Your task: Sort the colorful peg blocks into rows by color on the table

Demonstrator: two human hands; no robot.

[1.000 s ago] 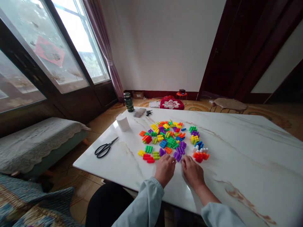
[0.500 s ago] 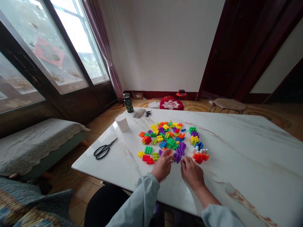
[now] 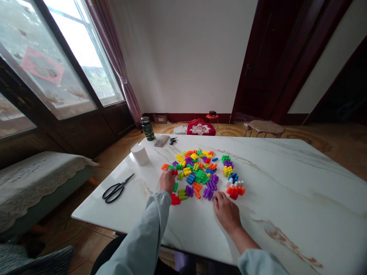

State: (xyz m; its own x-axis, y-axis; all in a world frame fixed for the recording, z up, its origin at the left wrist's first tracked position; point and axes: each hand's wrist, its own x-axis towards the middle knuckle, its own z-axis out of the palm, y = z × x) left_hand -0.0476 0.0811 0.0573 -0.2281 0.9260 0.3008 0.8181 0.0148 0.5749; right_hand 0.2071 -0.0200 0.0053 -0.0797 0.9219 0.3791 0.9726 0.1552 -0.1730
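Note:
My left hand (image 3: 166, 181) is at the left edge of a spread of coloured plastic building blocks, its fingers closed around a red block (image 3: 174, 173) that partly shows beside them. Green blocks (image 3: 202, 176) lie in the middle of the spread, with purple blocks (image 3: 208, 193) at its near right. Just right of these, my right hand (image 3: 227, 211) rests low over the table with curled fingers; whatever they may hold is hidden. Beyond it, a curved row of knobbly pieces runs from green (image 3: 226, 158) at the far end to orange-red (image 3: 235, 191) at the near end.
Black-handled scissors (image 3: 117, 188) lie on the marble-patterned table (image 3: 286, 179) at left. A white roll (image 3: 140, 154), a dark green flask (image 3: 147, 129) and a small black object (image 3: 172, 141) stand or lie toward the far left edge.
My left hand has moved left from the purple blocks to the red block. My right hand stays nearly in place beside the purple blocks. The view has shifted slightly right.

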